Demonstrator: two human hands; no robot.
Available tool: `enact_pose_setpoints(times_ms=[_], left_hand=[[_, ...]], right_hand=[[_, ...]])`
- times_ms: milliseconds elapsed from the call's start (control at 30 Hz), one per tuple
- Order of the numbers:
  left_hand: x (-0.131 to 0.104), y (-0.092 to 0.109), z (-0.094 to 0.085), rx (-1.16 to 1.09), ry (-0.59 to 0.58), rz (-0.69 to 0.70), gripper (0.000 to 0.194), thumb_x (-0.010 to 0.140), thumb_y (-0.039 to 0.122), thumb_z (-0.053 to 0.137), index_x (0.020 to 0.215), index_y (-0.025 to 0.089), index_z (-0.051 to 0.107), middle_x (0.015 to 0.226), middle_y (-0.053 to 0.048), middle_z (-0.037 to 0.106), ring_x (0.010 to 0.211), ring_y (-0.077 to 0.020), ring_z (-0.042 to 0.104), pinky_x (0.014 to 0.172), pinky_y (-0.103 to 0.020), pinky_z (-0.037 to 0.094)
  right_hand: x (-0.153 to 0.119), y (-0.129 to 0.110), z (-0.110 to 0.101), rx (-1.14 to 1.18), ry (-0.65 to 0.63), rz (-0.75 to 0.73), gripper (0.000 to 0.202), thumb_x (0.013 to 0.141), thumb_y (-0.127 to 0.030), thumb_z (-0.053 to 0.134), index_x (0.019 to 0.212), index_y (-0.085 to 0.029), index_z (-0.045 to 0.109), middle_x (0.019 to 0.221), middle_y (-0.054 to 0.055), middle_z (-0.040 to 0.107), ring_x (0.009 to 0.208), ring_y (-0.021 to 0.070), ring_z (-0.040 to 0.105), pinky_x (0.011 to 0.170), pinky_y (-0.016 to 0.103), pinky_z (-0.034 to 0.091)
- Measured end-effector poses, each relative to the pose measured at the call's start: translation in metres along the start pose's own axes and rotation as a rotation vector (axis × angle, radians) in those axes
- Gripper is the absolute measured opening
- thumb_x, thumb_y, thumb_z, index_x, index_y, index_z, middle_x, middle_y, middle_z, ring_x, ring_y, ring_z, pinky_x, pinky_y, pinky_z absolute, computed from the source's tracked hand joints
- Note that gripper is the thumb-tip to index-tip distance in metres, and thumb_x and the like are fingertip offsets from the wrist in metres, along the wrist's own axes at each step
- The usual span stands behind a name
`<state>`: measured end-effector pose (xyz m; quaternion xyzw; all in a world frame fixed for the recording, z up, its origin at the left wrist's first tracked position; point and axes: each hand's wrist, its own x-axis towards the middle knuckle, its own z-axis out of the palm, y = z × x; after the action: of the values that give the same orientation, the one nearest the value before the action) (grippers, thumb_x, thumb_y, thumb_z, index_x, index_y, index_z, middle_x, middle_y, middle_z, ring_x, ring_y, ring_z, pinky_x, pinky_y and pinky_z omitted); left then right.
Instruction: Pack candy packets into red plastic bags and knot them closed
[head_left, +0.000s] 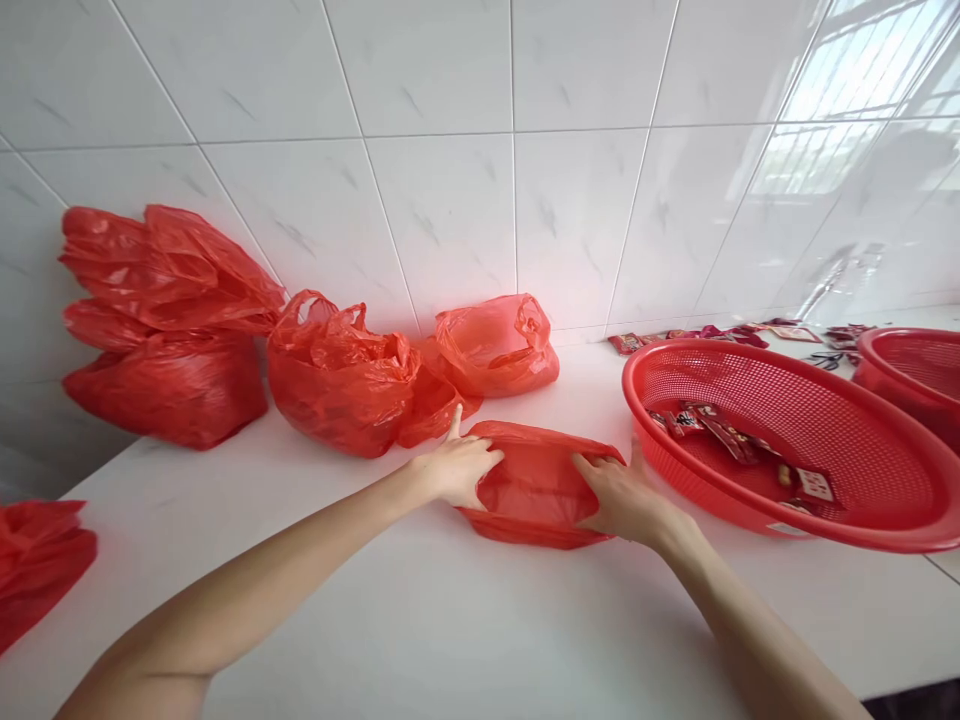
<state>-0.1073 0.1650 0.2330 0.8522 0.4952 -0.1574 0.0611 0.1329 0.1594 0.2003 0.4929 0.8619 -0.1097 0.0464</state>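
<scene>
A thin red plastic bag (536, 480) lies on the white desk (420, 620), in the middle of the view, its mouth spread into a wide oval through which the film inside shows. The left hand (459, 468) is at the left end of that mouth, spread wide, with its fingers reaching inside the opening and its thumb raised clear of the film. The right hand (619, 490) stands at the opposite end, likewise spread wide with fingers inside the mouth and thumb up, near the rim of a large red mesh basket (750, 395). In the bottom of this basket lie small wrapped packets (720, 432), mostly red, and a white packet with red marks (815, 485). Just behind the open bag, a knotted red bag (499, 345) rests near the tiled wall (442, 210), and to its left sits a full, crumpled red bag (341, 380) with its handles loose on top. Farther left, bulky red bags (169, 390) are heaped near the wall, while another red bag (37, 560) is cut off by the left edge of the view. Behind the basket, more small packets (731, 335) are strewn along the wall; a second red basket (911, 365) stands at the far right, partly out of view.
</scene>
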Motion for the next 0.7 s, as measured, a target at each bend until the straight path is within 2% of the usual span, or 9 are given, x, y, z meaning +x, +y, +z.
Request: enact_pose_setpoints(times_ms=[100,233,300,367,433,500,600,700], left_hand=[[0.002,-0.004,0.000,-0.015,-0.019,-0.009,0.039,0.070,0.038,0.079,0.104,0.022,0.068,0.113,-0.008,0.071,0.111,-0.0325,0.066,0.119,-0.071,0.003],[0.003,-0.003,-0.002,0.021,0.025,0.043,0.038,0.073,0.038,0.079,0.107,0.021,0.070,0.114,-0.009,0.071,0.113,-0.0321,0.064,0.119,-0.070,0.003],[0.001,0.001,-0.002,-0.003,0.121,0.123,0.028,0.082,0.036,0.072,0.107,0.023,0.070,0.113,-0.006,0.072,0.120,-0.0298,0.060,0.121,-0.067,0.000],[0.001,0.006,0.000,-0.037,0.225,0.191,0.019,0.090,0.029,0.063,0.106,0.024,0.071,0.110,-0.004,0.073,0.127,-0.0270,0.054,0.122,-0.064,-0.004],[0.002,0.010,0.002,-0.052,0.279,0.217,0.018,0.093,0.028,0.058,0.103,0.022,0.071,0.105,-0.004,0.073,0.129,-0.0263,0.052,0.123,-0.062,-0.007],[0.003,0.012,0.006,-0.041,0.271,0.204,0.023,0.092,0.037,0.061,0.104,0.020,0.072,0.100,-0.007,0.073,0.126,-0.0298,0.053,0.122,-0.065,-0.007],[0.006,0.008,0.013,-0.010,0.195,0.165,0.043,0.085,0.053,0.066,0.110,0.019,0.070,0.101,-0.010,0.072,0.120,-0.0351,0.057,0.119,-0.070,-0.003],[0.007,0.002,0.017,-0.025,0.132,0.089,0.048,0.080,0.057,0.068,0.114,0.022,0.068,0.107,-0.010,0.072,0.116,-0.0355,0.061,0.117,-0.072,0.001]], right_hand=[[0.000,0.003,-0.003,0.022,-0.021,0.037,0.075,0.082,-0.032,0.075,0.148,-0.011,0.047,0.121,0.023,0.070,0.121,0.0420,0.060,0.115,0.076,0.002],[0.000,0.002,-0.008,-0.034,0.003,-0.014,0.077,0.083,-0.033,0.073,0.151,-0.014,0.042,0.136,0.025,0.062,0.130,0.0419,0.055,0.115,0.076,0.003],[0.000,0.002,-0.009,-0.037,0.050,-0.064,0.064,0.084,-0.031,0.071,0.143,-0.018,0.052,0.139,0.023,0.060,0.132,0.0417,0.054,0.115,0.076,0.008],[0.001,0.003,-0.008,-0.015,0.117,-0.123,0.046,0.084,-0.028,0.069,0.129,-0.020,0.063,0.132,0.019,0.067,0.129,0.0407,0.056,0.115,0.077,0.009],[0.001,0.004,-0.007,0.009,0.182,-0.181,0.036,0.084,-0.025,0.068,0.120,-0.020,0.067,0.121,0.016,0.072,0.126,0.0397,0.060,0.114,0.078,0.009],[0.001,0.004,-0.006,0.019,0.187,-0.198,0.042,0.082,-0.023,0.068,0.124,-0.019,0.065,0.123,0.018,0.072,0.127,0.0403,0.058,0.114,0.079,0.006],[-0.001,0.007,-0.005,0.016,0.082,-0.155,0.064,0.079,-0.023,0.069,0.141,-0.018,0.055,0.135,0.019,0.066,0.139,0.0425,0.047,0.114,0.080,0.001],[-0.002,0.012,-0.004,0.008,0.009,-0.124,0.070,0.076,-0.023,0.069,0.145,-0.022,0.053,0.136,0.016,0.065,0.138,0.0437,0.048,0.116,0.079,0.004]])
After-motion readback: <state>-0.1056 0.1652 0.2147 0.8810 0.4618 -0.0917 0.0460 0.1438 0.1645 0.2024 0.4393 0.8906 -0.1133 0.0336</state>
